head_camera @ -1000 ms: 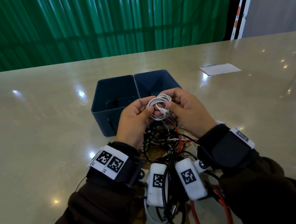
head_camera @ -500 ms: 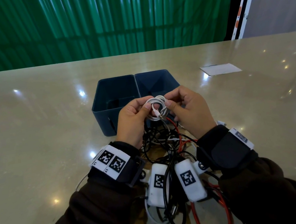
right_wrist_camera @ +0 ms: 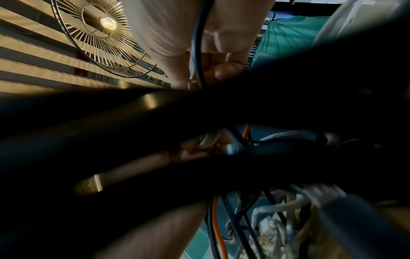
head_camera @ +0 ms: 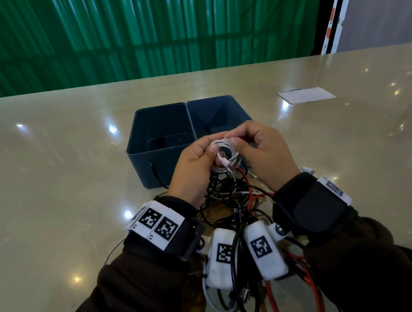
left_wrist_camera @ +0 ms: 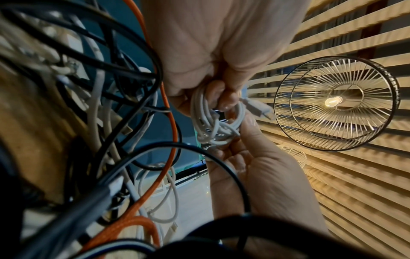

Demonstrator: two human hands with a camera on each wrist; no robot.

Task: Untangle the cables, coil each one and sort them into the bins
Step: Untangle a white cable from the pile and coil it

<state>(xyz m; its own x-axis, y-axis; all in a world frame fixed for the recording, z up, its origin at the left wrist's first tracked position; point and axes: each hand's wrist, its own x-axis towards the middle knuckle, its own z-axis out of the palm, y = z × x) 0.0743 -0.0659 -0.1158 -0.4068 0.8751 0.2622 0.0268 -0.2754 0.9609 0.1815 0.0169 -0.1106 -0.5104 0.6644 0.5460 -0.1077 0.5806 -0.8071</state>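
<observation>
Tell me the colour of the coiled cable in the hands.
White. The coiled cable shows best in the head view.

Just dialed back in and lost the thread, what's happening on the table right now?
A person is holding a small white cable coil up with both hands, the left hand and right hand each pinching a side of it, its plug end sticking out loose. They hold it just in front of two blue bins on the table. Below the wrists a tangle of black, white and orange cables is not yet sorted. The coil is not in a bin yet.
</observation>
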